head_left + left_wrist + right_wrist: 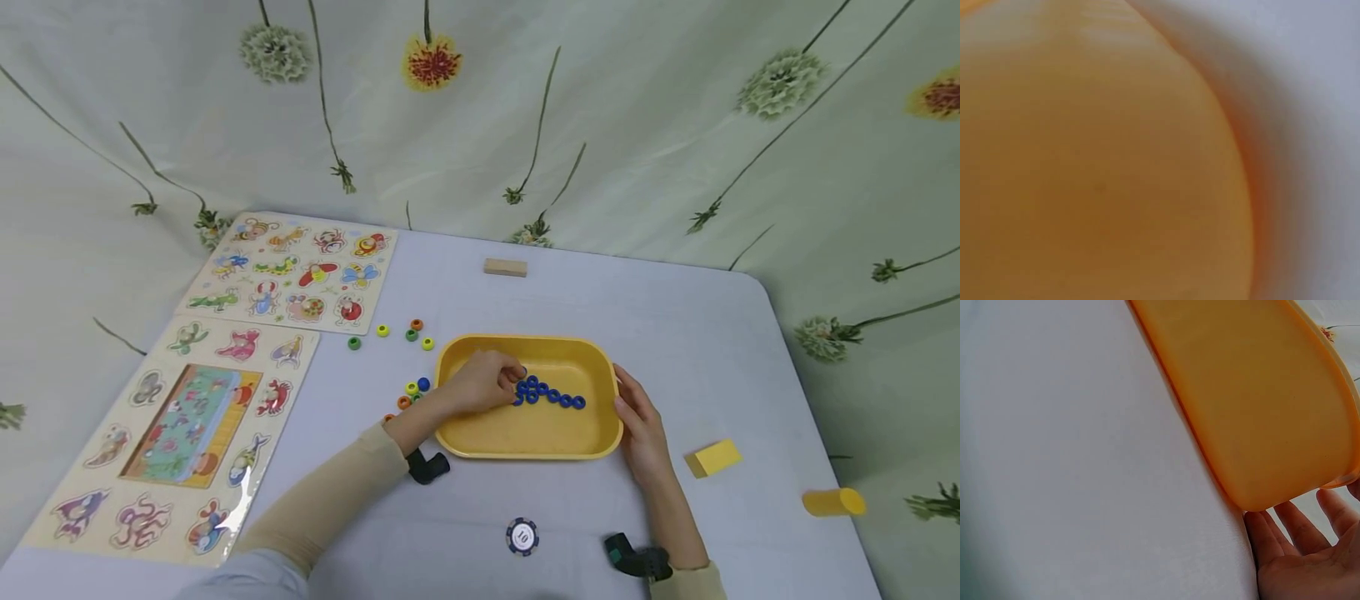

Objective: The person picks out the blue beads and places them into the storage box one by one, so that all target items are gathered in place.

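Observation:
A yellow tray [525, 442] stands mid-table, with several blue beads [553, 395] grouped on its floor. Reaching over the tray's left side, my left hand [480, 382] has curled fingers low over the group and pinches a blue bead [523, 372] at its fingertips, partly hidden by the fingers. At the tray's right end is my right hand [643, 425], its fingers stretched out and touching the outer wall near the rim. The right wrist view shows those fingertips [1282, 509] against the wall. Only blurred tray wall [1147, 187] and tablecloth show in the left wrist view.
Orange, green, yellow and blue beads [412, 335] lie scattered left of the tray. Two animal picture boards [281, 271] cover the table's left side. A wooden block [506, 267], a poker chip [522, 537], a yellow block [712, 458] and a yellow cylinder [832, 502] surround the tray.

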A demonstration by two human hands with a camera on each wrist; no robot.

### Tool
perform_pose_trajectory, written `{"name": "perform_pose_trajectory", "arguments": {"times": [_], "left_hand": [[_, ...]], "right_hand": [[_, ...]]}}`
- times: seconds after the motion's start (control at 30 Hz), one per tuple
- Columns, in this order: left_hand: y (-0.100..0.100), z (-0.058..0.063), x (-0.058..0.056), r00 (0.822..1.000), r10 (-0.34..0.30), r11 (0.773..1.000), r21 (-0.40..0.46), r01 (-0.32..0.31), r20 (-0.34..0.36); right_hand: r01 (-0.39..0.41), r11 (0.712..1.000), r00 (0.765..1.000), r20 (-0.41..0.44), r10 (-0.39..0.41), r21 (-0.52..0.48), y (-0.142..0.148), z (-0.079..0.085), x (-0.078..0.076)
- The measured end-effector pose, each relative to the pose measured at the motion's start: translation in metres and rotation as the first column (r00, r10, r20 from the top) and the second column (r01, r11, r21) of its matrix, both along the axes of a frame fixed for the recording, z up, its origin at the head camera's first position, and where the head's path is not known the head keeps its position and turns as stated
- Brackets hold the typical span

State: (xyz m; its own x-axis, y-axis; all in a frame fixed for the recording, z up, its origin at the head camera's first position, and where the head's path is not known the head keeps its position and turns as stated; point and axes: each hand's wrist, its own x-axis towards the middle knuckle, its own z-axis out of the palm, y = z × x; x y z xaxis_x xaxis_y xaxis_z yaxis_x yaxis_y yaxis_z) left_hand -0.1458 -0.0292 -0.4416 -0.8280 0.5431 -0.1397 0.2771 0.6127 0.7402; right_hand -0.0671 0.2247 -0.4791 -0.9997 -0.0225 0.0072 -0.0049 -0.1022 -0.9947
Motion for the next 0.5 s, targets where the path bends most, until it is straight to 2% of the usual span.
{"name": "perform_pose_trajectory", "arguments": {"times": [0.07, 0.13, 0.2, 0.23, 0.3, 0.4, 0.43, 0.5], "left_hand": [[-0.003, 0.003, 0.005, 0.999, 0.01, 0.999, 0.036, -0.008, -0.035], [-0.01, 0.01, 0.011, 0.998, 0.029, 0.993, 0.113, -0.023, -0.053], [-0.021, 0.023, 0.019, 0.995, 0.059, 0.973, 0.226, -0.039, -0.084], [-0.029, 0.03, 0.022, 0.994, 0.078, 0.955, 0.291, -0.054, -0.073], [-0.049, 0.042, 0.025, 0.991, 0.123, 0.906, 0.414, -0.09, -0.053], [-0.083, 0.049, 0.027, 0.974, 0.229, 0.808, 0.559, -0.186, -0.006], [-0.094, 0.044, 0.025, 0.966, 0.259, 0.776, 0.595, -0.211, 0.006], [-0.112, 0.029, 0.023, 0.95, 0.312, 0.726, 0.639, -0.253, 0.021]], "right_hand": [[-0.004, 1.0, 1.0, 0.0, 0.004, 0.001, 0.0, 0.0, 0.0], [-0.005, 1.0, 1.0, 0.005, 0.005, 0.001, 0.0, 0.0, 0.001], [-0.007, 1.0, 1.0, 0.005, 0.007, 0.002, 0.0, 0.001, 0.001], [-0.007, 1.0, 1.0, 0.003, 0.007, 0.003, 0.0, 0.001, 0.001], [0.001, 1.0, 1.0, 0.01, -0.001, 0.016, 0.001, 0.003, 0.001], [0.009, 1.0, 1.0, 0.015, -0.009, 0.027, 0.0, 0.004, 0.001], [0.009, 1.0, 1.0, 0.017, -0.009, 0.029, -0.001, 0.005, 0.001], [0.006, 1.0, 1.0, 0.014, -0.006, 0.022, -0.001, 0.004, 0.001]]}}
